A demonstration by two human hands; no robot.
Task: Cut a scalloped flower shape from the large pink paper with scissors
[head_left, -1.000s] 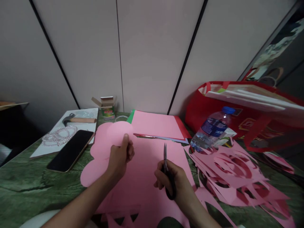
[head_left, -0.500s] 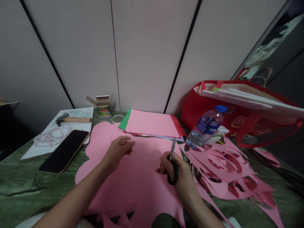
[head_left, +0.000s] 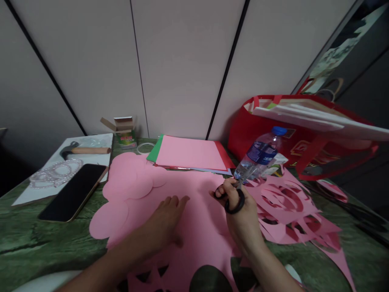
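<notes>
My right hand grips a pair of scissors by their black handles, the blades pointing up and away beside the bottle. Under both hands lies a large pink paper sheet with rounded holes cut along its near edge. My left hand rests palm down over the sheet, fingers stretched forward and holding nothing. Several pink paper circles overlap at the sheet's left side. To the right of my right hand, cut pink paper scraps are heaped.
A water bottle leans by a red bag. Coloured paper is stacked at the back. A small box, a hammer, clear beads and a phone lie on the left.
My left hand has moved right and down onto the sheet, its curled fingers now stretched out. My right hand has turned and shifted right with the scissors. The view has shifted slightly.
</notes>
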